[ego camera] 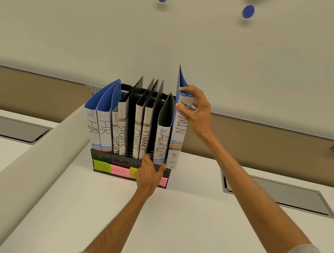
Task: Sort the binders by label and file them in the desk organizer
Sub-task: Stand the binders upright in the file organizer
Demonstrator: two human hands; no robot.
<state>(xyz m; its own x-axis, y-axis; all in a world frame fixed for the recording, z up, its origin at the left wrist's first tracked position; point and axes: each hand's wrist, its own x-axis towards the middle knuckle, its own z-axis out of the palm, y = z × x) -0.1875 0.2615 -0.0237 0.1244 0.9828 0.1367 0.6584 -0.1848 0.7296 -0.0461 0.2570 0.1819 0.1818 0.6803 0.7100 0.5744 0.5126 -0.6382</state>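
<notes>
A black desk organizer [113, 158] stands on the white desk, with yellow and pink sticky labels along its front. Upright in it, from left to right, are two blue HR binders [98, 125], two SPORTS binders [120, 139], two black FINANCE binders [141, 140] and a black ADMIN binder [162, 144]. My right hand [195, 111] grips the top of a blue ADMIN binder [178, 136], held upright at the organizer's right end. My left hand [150, 172] rests on the organizer's front edge, with its fingers against the foot of the black ADMIN binder.
A rounded white partition [29, 161] runs diagonally along the organizer's left side. Grey recessed cable hatches lie in the desk at left [6, 126] and right [276, 193]. A tan panel and pale wall rise behind.
</notes>
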